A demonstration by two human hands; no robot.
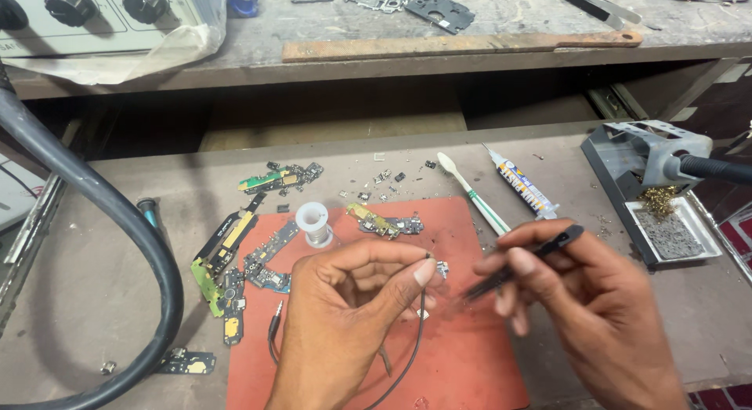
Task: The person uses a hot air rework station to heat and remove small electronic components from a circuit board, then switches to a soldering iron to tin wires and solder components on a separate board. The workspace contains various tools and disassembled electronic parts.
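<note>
While both hands sit over the red mat, status per item:

left hand [345,316]: curled, thumb and forefinger pinched on the end of a thin black cable [413,343], pinch held just above the mat.
black cable: runs down from the pinch in a curve past the wrist to the bottom edge; a small audio jack plug [276,312] lies on the mat just left of the hand, its link to the cable hidden by the hand.
right hand [583,308]: clenched around black tweezers [517,265], pen-style grip.
tweezers: tips point left toward the pinched cable end; tip area is blurred, can't tell if touching.
red mat [470,355]: on a grey bench, under both hands.
small chip [442,267]: on the mat, just beside the left fingertips.
solder spool [314,222]: white, upright, at the mat's top edge.
circuit boards [227,261]: narrow strips, green, yellow and black, scattered along the mat's left edge and beyond; more pieces near the top.
toothbrush [472,192]: white and green, lying diagonally above the mat.
glue tube [521,183]: just right of the toothbrush, nozzle pointing up-left.
soldering iron stand [654,183]: far right, with brass wool and a grey sponge tray; iron handle rests in it.
thick black hose [102,214]: loops across the left of the bench.
upper shelf: control box with knobs [94,14], wooden strip [462,43].
</note>
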